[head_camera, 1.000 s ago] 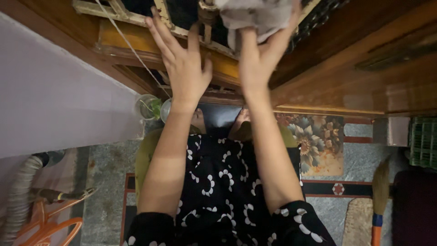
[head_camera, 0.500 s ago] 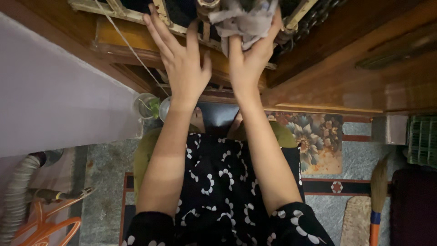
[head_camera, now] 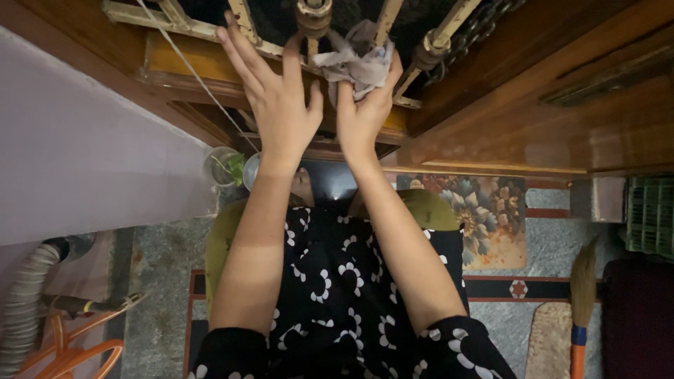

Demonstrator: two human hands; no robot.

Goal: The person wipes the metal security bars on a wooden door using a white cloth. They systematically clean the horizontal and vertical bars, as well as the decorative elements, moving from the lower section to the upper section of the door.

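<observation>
Two hands raised to a window grille: left hand (head_camera: 281, 105) flat and spread, fingers (head_camera: 235, 49) splayed wide against the cream-painted bar (head_camera: 210, 31) and wooden frame (head_camera: 484, 119), gripping nothing. Right hand (head_camera: 361, 112) closed around one grey cloth (head_camera: 354, 60), fingers curled tight over its lower part. Cloth crumpled and bunched, pale grey, soft folds, upper edge poking between the grille bars, pressed just beside a round metal knob (head_camera: 314, 14). One thin white cord (head_camera: 189, 67) slanting down past the left hand.

Below, counted: two bare forearms, two black sleeves with white flower print (head_camera: 337, 295). One glass jar (head_camera: 223, 167) with a green sprig, by the lilac wall (head_camera: 84, 154). One ribbed grey hose (head_camera: 28, 302), one coil of orange tubing (head_camera: 77, 351). One flowered mat (head_camera: 491, 217) on the stone floor (head_camera: 161, 281). One broom (head_camera: 581, 302) with a blue and orange handle, at the right. One green crate (head_camera: 649, 214), at the far right edge, partly cut off.
</observation>
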